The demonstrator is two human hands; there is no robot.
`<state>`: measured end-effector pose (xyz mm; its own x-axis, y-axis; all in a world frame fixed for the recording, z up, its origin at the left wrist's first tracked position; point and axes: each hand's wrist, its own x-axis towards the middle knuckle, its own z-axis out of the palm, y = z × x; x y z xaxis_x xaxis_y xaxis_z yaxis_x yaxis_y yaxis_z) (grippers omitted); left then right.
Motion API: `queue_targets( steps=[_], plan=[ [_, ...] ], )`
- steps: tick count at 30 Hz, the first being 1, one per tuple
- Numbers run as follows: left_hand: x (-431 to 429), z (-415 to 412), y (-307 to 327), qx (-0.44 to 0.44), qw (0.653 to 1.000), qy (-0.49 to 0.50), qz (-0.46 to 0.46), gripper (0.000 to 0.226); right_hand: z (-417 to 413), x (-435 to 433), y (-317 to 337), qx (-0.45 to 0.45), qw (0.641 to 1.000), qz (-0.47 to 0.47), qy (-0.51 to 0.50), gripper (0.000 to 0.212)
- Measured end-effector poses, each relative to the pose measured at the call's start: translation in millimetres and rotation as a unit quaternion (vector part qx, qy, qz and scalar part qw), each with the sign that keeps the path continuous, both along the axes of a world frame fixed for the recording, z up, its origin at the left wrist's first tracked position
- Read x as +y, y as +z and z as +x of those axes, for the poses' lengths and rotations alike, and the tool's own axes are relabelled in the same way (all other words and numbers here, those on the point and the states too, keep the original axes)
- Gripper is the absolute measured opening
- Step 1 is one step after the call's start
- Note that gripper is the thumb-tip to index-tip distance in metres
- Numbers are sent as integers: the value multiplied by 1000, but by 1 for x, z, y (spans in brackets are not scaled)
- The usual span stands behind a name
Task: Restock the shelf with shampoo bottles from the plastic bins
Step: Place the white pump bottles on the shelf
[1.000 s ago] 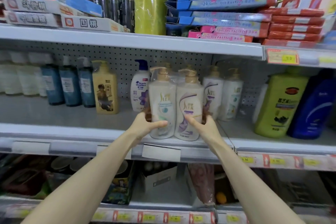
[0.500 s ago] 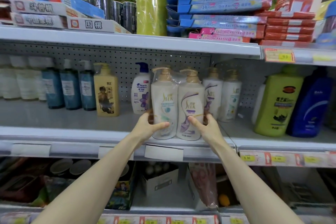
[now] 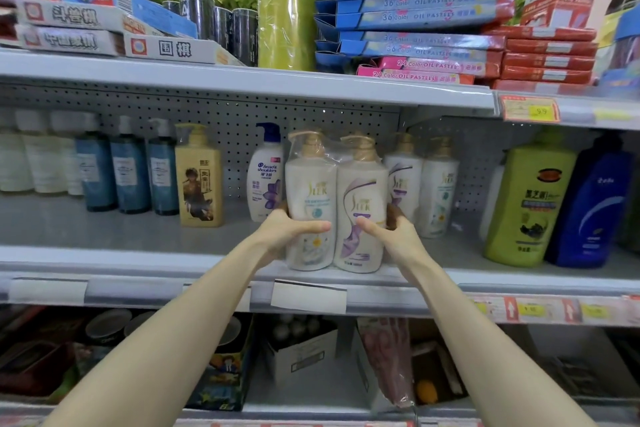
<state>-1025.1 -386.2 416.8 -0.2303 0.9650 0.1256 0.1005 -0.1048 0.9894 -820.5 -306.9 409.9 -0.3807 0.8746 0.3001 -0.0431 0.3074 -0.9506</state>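
We have the wrapped twin pack [image 3: 334,204] of shampoo bottles standing on the middle shelf [image 3: 138,253], its base close to the front lip. Our left grip [image 3: 287,230] curls round the left bottle, thumb laid across its front. Our right grip [image 3: 393,236] does likewise on the right bottle, so the pack is clasped from both sides. Whether the base bears fully on the shelf we cannot tell.

As we judge it, the first risk is letting go here: the tall pack, so near the edge, may topple forward off the shelf. The clear wrap looks slick, so a loose clasp could slide over the film instead of moving the bottles. If we push back too hard or askew, we may strike the matching pair [image 3: 420,184] just behind, or the white bottle with the blue pump [image 3: 265,173] just to the left, and knock them over.

The pack stands upright, long axis vertical, pumps at the top, labels facing us; the two bottles sit side by side along the shelf front
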Motion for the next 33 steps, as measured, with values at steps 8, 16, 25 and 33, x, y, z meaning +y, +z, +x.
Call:
queue_targets(
  steps=[8,16,25,33],
  plan=[
    [11,1,-3,-50,998,-15,-44,48,-8,11,-3,-5,997,-68,30,31],
    [18,-4,-7,-78,993,-58,-63,51,-8,17,-4,24,993,-91,75,64],
    [11,-2,-5,-70,994,-56,-61,48,-8,18,-3,38,989,-106,97,71],
    [-2,8,4,-22,998,-1,-51,32,-4,8,3,15,995,-80,64,53]
  ],
)
